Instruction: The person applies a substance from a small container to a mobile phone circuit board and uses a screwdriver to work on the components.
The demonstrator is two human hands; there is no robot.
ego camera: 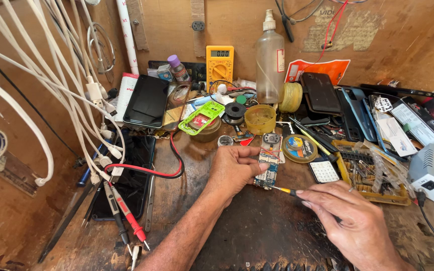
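Wooden bench [237, 226]: left hand [232, 170] pinches the circuit board [268, 173] steady; right hand [357, 228] pinches a screwdriver [283, 190], tip at the board's corner. Turning next likely needs steady, light pressure.

Bright, warm daylight fills the scene evenly, seemingly from the near right. Shadows are soft and short. The glossy black phone screen [146, 100] at far left carries a pale sheen. Focus is sharp throughout; white cables [51, 85] bow at the left edge.
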